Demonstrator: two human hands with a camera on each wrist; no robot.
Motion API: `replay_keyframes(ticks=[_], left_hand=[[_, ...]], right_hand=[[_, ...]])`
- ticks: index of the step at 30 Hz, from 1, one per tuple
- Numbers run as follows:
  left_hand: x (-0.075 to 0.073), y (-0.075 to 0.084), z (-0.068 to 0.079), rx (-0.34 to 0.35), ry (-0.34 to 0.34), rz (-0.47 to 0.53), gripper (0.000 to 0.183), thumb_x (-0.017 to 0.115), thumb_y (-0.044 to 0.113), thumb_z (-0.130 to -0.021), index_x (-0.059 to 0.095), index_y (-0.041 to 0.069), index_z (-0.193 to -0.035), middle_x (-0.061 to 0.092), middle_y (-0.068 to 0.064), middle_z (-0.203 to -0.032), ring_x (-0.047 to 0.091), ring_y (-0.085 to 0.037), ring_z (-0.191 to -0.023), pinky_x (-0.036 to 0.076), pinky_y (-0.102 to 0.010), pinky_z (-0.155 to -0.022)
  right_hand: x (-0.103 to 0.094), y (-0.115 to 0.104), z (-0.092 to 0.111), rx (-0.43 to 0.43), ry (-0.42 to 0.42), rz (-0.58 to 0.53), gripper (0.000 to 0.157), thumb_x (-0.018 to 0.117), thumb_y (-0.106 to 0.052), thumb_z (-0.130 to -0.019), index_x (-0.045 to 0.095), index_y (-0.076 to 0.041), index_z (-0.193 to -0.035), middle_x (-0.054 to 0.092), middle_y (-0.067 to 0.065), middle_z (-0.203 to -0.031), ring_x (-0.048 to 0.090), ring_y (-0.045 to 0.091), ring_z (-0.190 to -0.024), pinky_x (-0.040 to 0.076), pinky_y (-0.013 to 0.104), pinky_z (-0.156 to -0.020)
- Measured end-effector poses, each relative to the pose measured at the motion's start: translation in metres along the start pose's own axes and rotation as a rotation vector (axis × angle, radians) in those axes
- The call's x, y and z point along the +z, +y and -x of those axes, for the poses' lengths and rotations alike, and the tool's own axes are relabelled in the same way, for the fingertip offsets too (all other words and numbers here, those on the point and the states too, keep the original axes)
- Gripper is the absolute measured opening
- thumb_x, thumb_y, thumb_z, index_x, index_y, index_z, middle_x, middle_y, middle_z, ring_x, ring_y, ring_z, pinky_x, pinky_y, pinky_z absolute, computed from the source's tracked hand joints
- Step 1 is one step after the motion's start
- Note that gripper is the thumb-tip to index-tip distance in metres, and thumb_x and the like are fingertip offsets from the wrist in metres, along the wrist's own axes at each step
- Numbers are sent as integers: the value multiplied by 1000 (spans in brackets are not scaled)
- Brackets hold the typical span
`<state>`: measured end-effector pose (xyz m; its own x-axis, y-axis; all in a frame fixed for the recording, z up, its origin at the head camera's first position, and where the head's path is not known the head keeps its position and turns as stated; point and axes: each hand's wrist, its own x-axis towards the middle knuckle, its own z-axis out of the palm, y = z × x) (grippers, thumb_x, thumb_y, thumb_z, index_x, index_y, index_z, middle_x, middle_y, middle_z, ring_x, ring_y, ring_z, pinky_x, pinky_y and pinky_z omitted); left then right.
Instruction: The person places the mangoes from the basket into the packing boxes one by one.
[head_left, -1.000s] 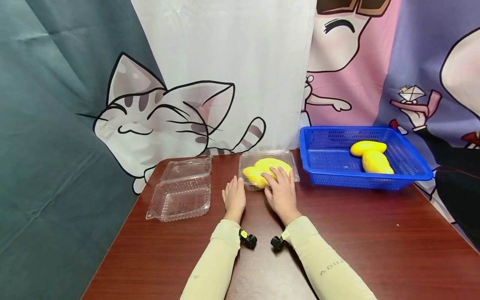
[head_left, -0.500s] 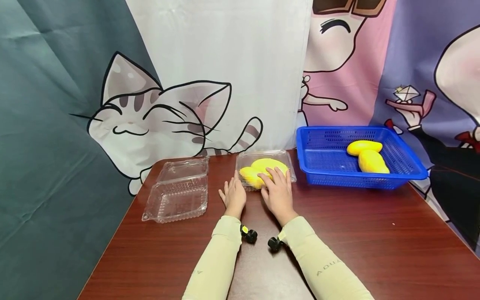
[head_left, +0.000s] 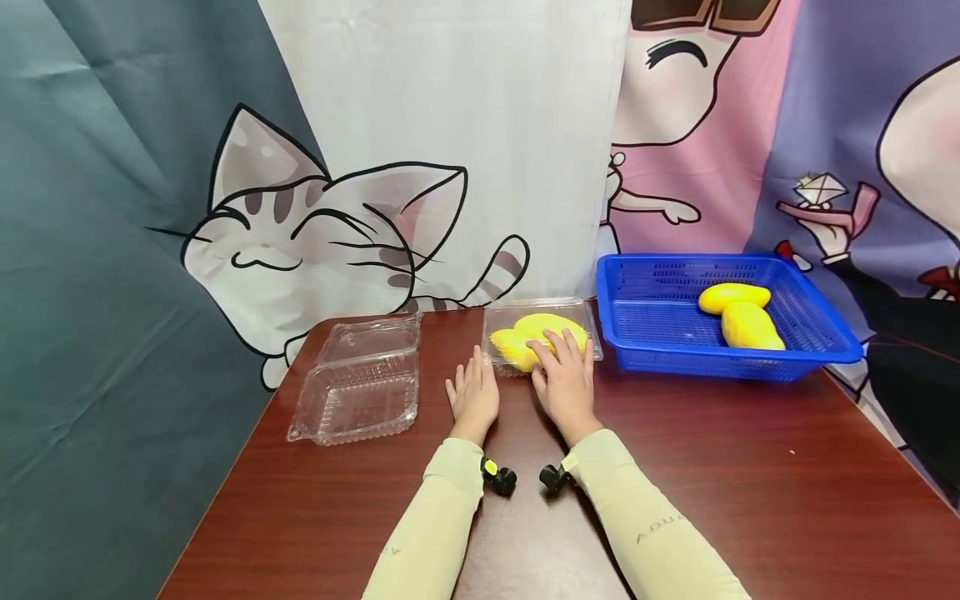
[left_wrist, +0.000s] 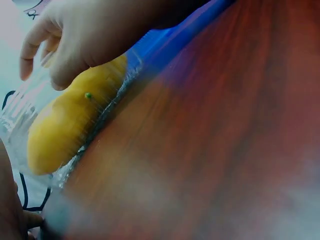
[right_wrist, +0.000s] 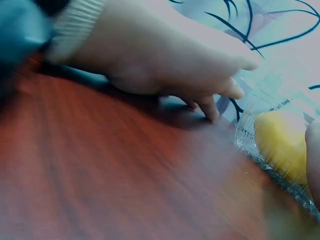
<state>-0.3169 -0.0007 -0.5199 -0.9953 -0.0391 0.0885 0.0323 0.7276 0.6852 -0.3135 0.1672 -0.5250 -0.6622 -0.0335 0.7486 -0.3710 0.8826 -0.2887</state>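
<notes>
Two yellow mangoes, one to the left [head_left: 513, 347] and one at the back [head_left: 546, 322], lie together in a clear plastic clamshell box [head_left: 493, 317] at the table's far side. My right hand [head_left: 567, 390] reaches over the box, its slightly bent fingers spread and overlapping the mangoes. In the left wrist view, its thumb hangs close above the yellow fruit [left_wrist: 55, 135]. My left hand [head_left: 474, 400] lies beside the box's near left corner with straight fingers, holding nothing. Its fingertips come right up to the box's edge.
A second clear clamshell box [head_left: 360, 400] stands open at the left of the table. To the right, a blue plastic basket [head_left: 652, 360] holds two more mangoes [head_left: 750, 327]. A printed curtain [head_left: 540, 125] hangs directly behind the table.
The left hand has shifted a little, its fingers staying by the box's corner. The right hand stays over the mangoes with small finger movements. The head view has swayed slightly.
</notes>
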Motion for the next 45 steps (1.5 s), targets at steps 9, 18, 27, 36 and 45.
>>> replay_keyframes(ticks=[9,18,27,36,45], left_hand=[[5,7,19,106,-100,-63,59,19,42,-110,29,14,-161,33,-12,-163,19,-36,-153,5,-58,-122],[-4,3,22,198,-189,-52,50,26,31,-110,51,9,-149,41,-14,-158,26,-37,-150,12,-57,-121],[-140,-8,28,237,-691,274,54,39,36,-109,44,3,-151,59,-22,-139,55,-40,-129,40,-53,-110],[-246,-65,31,44,142,599,38,43,27,-109,59,3,-133,74,7,-100,68,-11,-88,51,-24,-76],[-248,-163,15,-383,246,812,59,43,39,-105,32,17,-160,40,-10,-155,41,-19,-136,36,-26,-106]], right_hand=[[0,36,-10,74,0,43,40,67,-14,-88,67,-22,-127,53,8,-146,32,37,-146,13,68,-116],[-2,51,-13,66,-38,44,49,62,-12,-86,62,-22,-134,44,12,-155,25,41,-148,12,67,-118],[-12,28,-2,-6,70,-96,39,59,-13,-84,67,-9,-123,56,16,-143,38,45,-140,22,66,-114],[-15,10,9,-96,-21,-166,26,59,-12,-84,70,-7,-107,70,12,-119,54,37,-127,38,55,-105],[-20,10,11,-79,-48,-159,25,57,-11,-85,70,-8,-106,73,11,-109,58,36,-121,38,52,-105]])
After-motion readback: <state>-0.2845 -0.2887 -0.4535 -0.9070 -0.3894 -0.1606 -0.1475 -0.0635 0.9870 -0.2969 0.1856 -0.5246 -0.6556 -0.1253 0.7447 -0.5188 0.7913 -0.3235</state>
